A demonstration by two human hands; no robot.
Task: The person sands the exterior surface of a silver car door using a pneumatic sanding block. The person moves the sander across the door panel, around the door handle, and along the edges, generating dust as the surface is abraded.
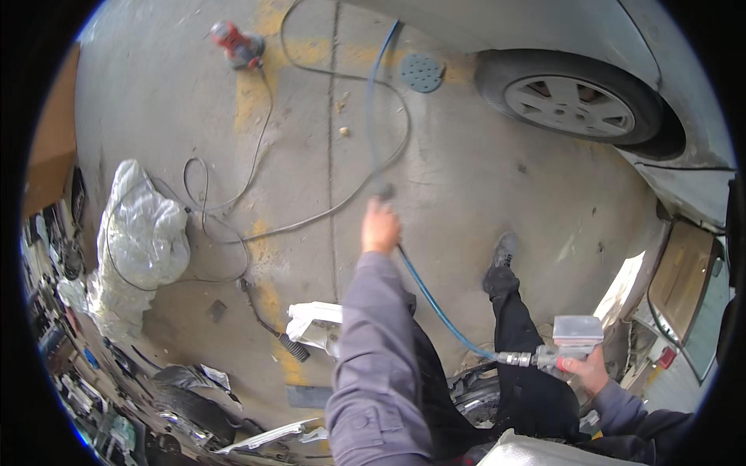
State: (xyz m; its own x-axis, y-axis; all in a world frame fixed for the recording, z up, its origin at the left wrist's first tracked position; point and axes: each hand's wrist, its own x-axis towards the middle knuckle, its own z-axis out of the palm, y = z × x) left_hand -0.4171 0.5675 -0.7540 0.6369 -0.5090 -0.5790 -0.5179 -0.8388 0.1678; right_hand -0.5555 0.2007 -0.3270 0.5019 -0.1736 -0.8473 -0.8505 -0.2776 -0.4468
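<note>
My left hand point(381, 227) is stretched forward above the concrete floor, fingers closed around a blue air hose point(440, 304). Motion smears the hose ahead of the hand, along with a dark spot just past the fingertips that I cannot make out. From the hand the hose curves back to a metal coupling point(515, 358) on a grey hand-held air tool point(578, 329) with a block-shaped head and a red part. My right hand point(592, 373) grips that tool beside my right thigh. What its head is for does not show.
A car wheel point(571, 102) stands at the upper right. A red power tool point(235, 45) sits far left, its grey cable point(342, 203) looping over the floor. Clear plastic sheeting point(144, 233) and piled car parts point(186, 408) lie left; a white part point(317, 320) lies near my left arm.
</note>
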